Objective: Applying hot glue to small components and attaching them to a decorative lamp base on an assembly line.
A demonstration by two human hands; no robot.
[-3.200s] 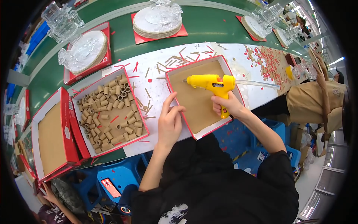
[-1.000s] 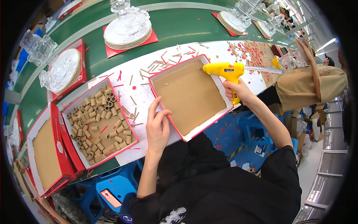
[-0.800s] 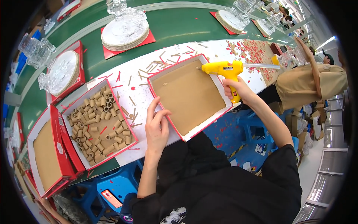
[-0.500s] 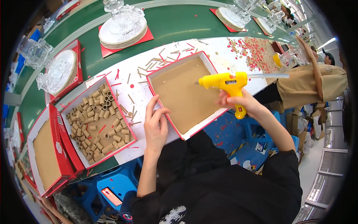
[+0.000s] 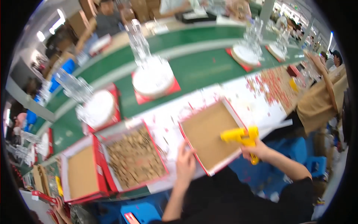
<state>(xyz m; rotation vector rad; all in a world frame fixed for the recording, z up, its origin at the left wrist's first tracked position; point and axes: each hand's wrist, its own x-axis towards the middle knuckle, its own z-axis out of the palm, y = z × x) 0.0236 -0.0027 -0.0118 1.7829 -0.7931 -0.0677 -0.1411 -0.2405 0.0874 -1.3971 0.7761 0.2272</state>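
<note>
My right hand (image 5: 257, 150) is closed around the grip of a yellow glue gun (image 5: 238, 136), its nozzle pointing left over a shallow box (image 5: 203, 138). A translucent glue stick (image 5: 278, 125) juts from the gun's back end. The box has white walls, red edges and a bare brown cardboard bottom. At its left wall, my left hand (image 5: 185, 162) grips the edge with bent fingers. To the left of that hand stands a similar box (image 5: 164, 171) filled with many short brown cardboard tubes (image 5: 134, 158). The picture is smeared by motion.
Another red-edged box (image 5: 82, 168) sits at the far left. Beyond, on the green surface (image 5: 194, 72), stand white round stacks (image 5: 153, 76) with clear plastic pieces on top. Red and brown scraps (image 5: 272, 87) lie at the right, near a person in a tan top (image 5: 320, 115).
The view has swung upward, so the table sits lower and people across it show. My hands keep their hold on the box and glue gun; the nozzle remains above the box.
</note>
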